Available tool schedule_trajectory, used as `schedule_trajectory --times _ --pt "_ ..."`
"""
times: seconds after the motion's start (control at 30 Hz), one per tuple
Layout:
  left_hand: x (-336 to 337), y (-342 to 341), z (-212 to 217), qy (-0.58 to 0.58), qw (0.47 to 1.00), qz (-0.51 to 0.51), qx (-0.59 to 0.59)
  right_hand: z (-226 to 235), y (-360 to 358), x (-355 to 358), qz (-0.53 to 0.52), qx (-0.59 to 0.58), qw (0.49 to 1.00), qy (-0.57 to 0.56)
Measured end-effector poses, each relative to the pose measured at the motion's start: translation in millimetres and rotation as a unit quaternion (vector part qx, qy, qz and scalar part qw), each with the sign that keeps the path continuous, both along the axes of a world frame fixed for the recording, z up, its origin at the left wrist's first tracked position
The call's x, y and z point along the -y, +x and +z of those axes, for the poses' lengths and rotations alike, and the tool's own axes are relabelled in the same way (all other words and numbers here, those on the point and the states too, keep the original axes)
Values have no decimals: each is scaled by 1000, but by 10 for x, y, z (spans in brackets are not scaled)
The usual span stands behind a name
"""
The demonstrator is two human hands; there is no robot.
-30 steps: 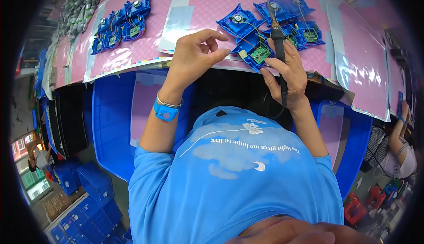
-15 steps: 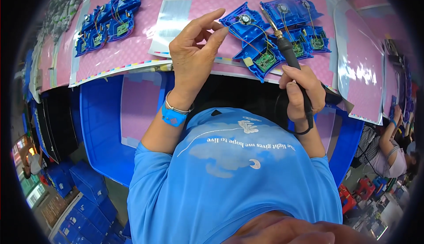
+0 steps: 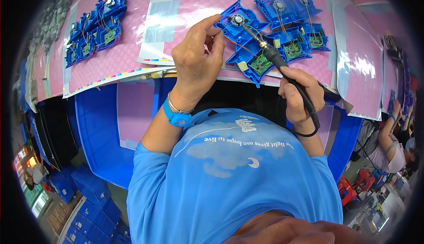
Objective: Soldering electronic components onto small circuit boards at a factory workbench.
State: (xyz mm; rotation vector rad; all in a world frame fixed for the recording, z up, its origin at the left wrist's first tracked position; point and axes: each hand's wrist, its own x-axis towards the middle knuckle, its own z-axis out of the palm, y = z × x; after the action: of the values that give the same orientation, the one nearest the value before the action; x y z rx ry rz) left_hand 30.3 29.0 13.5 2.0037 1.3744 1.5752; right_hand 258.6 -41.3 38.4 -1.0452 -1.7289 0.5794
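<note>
My right hand [image 3: 302, 91] is closed around the black handle of a soldering iron [image 3: 282, 63]. Its metal tip points up and left, at the edge of the round speaker [image 3: 237, 20] in an open blue plastic housing [image 3: 249, 34]. Thin wires run from the speaker to a green circuit board [image 3: 260, 64] in the housing's lower half. At the housing's left corner, my left hand [image 3: 198, 56] has thumb and index finger bent toward each other, gripping that corner; the exact contact is partly hidden. A pale yellowish block [image 3: 242, 65] sits beside the board.
More opened blue housings [image 3: 293, 28] with speakers and boards lie right beside the work. Another group of blue housings [image 3: 95, 28] is at the table's left. Pink sheeting [image 3: 132, 28] covers the table. Blue bins [image 3: 99, 133] stand below its edge. Another person's arm [image 3: 388, 127] shows far right.
The soldering iron's tip has moved left and down from the neighbouring housing to the speaker. My left fingers have drawn in at the housing's corner. The whole view has shifted slightly.
</note>
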Motion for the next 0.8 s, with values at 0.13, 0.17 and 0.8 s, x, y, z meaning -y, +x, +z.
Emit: schedule_trajectory --times 0.13,0.17,0.8 --pt "2 -4 -16 5 1000 1 2 -16 -6 -21 14 5 1000 5" --pt "5 -8 -14 7 1000 -1 -3 -22 -9 -25 14 6 1000 8" --pt "-10 -9 -49 -2 1000 -13 -5 -39 -74 -91 12 -5 1000 -7"
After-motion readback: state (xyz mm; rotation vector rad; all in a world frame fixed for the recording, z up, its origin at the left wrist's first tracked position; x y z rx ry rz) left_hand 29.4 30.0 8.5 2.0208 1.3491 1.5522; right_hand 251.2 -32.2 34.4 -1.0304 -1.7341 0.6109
